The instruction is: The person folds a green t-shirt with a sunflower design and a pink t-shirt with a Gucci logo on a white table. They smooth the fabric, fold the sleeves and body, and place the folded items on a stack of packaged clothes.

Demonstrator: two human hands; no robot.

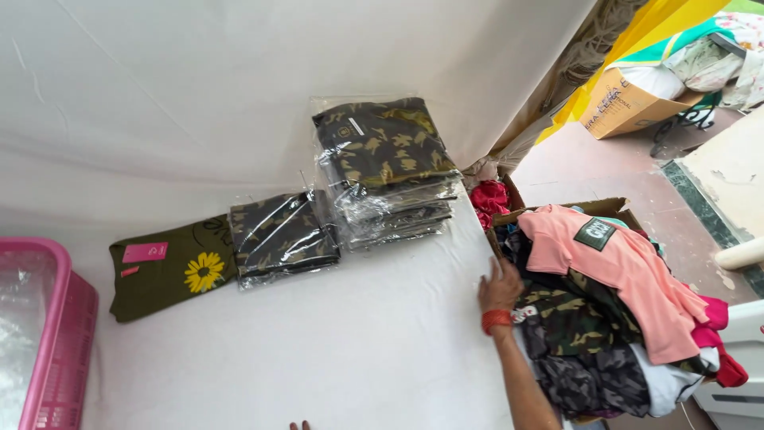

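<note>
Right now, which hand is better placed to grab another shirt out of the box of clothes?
The right hand: it rests at the table edge against the clothes pile in the box. Only the left hand's fingertips show at the bottom edge, farther from it.

The right hand (500, 288) is bare, its forearm unsleeved. A red-orange thread band (496, 320) circles the wrist just below the hand. Of the left hand (299, 426), only fingertips show.

Camouflage bagged shirts (387, 171), an olive shirt (171, 267) with a yellow sunflower, a pink basket (68, 334), a salmon shirt (617, 271), a white worktop (334, 350).
</note>
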